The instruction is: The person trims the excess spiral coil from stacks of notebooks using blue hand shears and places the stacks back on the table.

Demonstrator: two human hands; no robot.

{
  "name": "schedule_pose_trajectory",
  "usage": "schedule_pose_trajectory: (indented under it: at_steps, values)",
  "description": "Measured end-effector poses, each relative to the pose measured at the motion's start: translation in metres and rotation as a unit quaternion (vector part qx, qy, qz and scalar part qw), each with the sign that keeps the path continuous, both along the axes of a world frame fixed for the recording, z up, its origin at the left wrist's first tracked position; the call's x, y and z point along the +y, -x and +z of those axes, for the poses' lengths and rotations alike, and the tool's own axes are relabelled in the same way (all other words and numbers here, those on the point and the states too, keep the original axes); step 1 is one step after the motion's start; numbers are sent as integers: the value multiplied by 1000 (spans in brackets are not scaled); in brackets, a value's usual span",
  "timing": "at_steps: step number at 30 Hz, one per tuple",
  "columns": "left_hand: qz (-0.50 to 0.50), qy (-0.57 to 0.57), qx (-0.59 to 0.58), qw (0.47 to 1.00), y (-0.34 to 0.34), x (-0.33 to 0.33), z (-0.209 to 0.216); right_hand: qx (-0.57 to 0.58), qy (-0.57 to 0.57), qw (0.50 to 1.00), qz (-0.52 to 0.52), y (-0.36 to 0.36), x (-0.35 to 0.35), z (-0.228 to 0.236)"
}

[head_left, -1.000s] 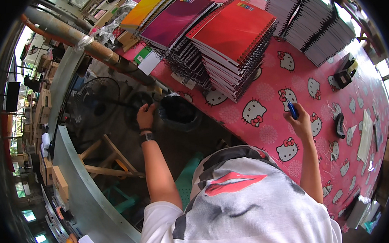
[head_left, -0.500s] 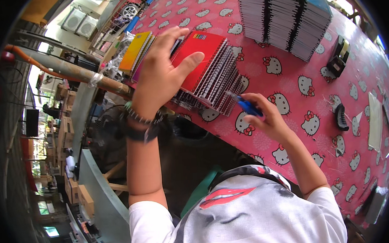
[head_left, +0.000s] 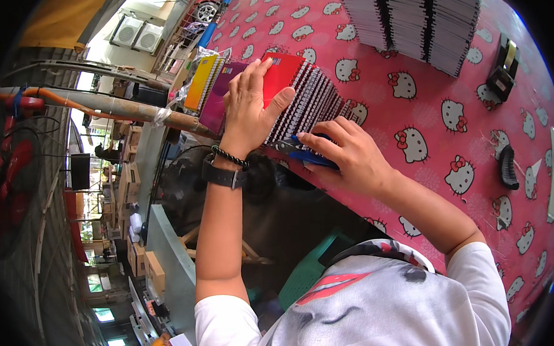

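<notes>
My left hand [head_left: 248,108] lies with its fingers stretched out over the top of a stack with a red spiral notebook [head_left: 279,72] uppermost. Beside it are a purple notebook [head_left: 216,113] and a yellow notebook [head_left: 202,80], both spiral-bound. In my right hand [head_left: 354,153] is a pair of blue-handled pliers [head_left: 307,154], fingers wrapped round the grips. Their dark jaws point left, at the near lower corner of the red stack's coil bindings [head_left: 314,96]. Whether the jaws touch a coil, I cannot tell.
Tall stacks of spiral-bound books [head_left: 401,22] stand at the far right of the pink patterned table cover [head_left: 378,186]. A tape dispenser [head_left: 502,73] and a black comb-like object [head_left: 507,167] lie further right. A metal pipe [head_left: 129,108] runs at the left; a green plastic seat [head_left: 313,265] is below the table edge.
My left hand has come down onto the red stack. The right hand has moved left with the pliers, up to the stack's near corner. The whole view has shifted slightly.
</notes>
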State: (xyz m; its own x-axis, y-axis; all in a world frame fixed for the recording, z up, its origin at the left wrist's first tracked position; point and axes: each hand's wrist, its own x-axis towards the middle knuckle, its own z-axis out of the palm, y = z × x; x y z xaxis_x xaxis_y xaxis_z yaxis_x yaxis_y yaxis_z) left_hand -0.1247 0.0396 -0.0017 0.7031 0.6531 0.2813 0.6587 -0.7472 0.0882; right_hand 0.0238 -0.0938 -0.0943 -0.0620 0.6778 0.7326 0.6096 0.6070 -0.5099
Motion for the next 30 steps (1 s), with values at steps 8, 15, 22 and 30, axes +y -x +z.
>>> schedule_pose_trajectory:
  at_steps: [8, 15, 22, 30]
  values:
    - [-5, 2, -3, 1000, 4, 3, -1, 500, 504, 573, 409, -12, 7, 9]
    - [-12, 7, -8, 1000, 3, 7, 0, 14, 58, 998, 22, -8, -4, -2]
    - [-2, 14, -9, 1000, 3, 5, 0, 17, 13, 1000, 9, -7, -5, -2]
    - [1, 17, -9, 1000, 2, 5, 1, 277, 445, 776, 352, -12, -1, -2]
